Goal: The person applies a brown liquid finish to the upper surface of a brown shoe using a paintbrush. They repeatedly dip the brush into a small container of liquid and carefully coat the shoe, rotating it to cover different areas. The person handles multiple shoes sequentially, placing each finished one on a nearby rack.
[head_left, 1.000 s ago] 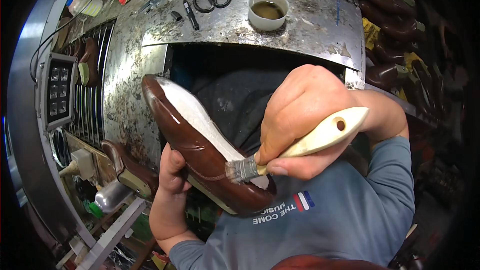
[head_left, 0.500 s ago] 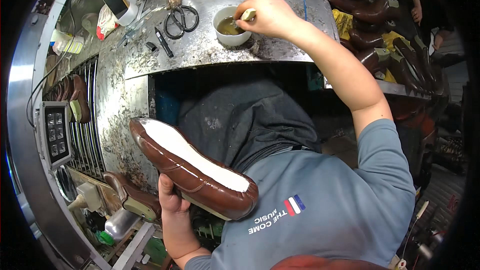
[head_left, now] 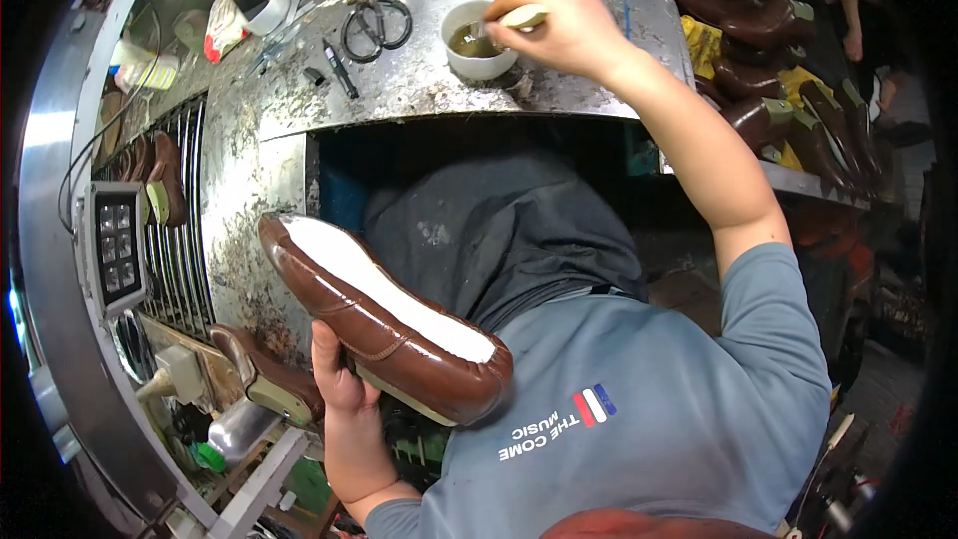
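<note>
From here I see glossy, smooth leather on the shoe [head_left: 361, 327], its underside [head_left: 384, 291] matt; the metal tabletop [head_left: 404, 92] looks rough and stained, a smooth plastic-looking bowl [head_left: 479, 68] near its lap-side edge.

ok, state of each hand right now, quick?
Left hand: closed grip, holding the brown shoe, sole side up.
Right hand: closed grip, holding the brush by its pale handle, at the white cup.

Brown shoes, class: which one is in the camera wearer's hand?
The shoe with its white underside showing, held by the left hand; the others rest on the barred rack, at lower left, or piled at right.
</note>
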Motion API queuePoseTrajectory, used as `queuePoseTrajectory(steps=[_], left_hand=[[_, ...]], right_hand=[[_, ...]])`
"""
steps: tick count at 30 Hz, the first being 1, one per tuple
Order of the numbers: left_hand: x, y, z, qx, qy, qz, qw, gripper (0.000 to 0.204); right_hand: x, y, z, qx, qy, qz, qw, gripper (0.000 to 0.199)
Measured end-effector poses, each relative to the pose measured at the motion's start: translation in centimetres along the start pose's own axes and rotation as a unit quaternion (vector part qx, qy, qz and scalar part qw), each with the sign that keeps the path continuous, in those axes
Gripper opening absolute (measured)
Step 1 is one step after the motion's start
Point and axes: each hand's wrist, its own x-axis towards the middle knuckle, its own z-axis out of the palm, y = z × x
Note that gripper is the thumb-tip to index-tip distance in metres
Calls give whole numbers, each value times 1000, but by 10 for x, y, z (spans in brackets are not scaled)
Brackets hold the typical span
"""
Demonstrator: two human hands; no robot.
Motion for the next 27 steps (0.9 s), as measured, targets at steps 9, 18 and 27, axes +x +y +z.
queuePoseTrajectory(steps=[9,18,27], left_hand=[[-2,4,2,-13,-10,-4,1000,65],[-2,9,20,92,37,-8,995,68],[3,-2,-18,-129,-24,-47,990,74]], right_hand=[[-5,-107,-40,406,-112,-108,900,21],[-5,-153,-34,441,-95,-204,869,11],[-15,-152,-51,505,-152,-222,820,7]])
